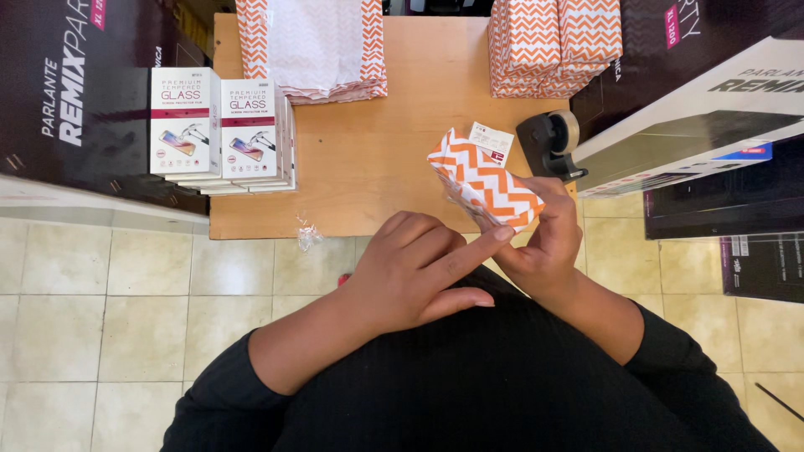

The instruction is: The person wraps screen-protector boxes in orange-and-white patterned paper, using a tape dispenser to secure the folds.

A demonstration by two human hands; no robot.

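My right hand [546, 234] grips a small box wrapped in orange-and-white zigzag paper [483, 182], held tilted above the near edge of the wooden table [377, 159]. A small white label with a red mark [492, 142] sticks out at the package's far end. My left hand [410, 272] has its index finger stretched out, its tip pressing the package's near end; the other fingers are loosely curled and hold nothing.
A black tape dispenser [548, 142] stands just right of the package. Stacked white boxes [222, 134] sit at the table's left, zigzag paper sheets [310, 46] at the back, wrapped packages [553, 42] at back right. Large dark cartons [75, 92] flank both sides. A clear plastic scrap [308, 234] lies on the tiled floor.
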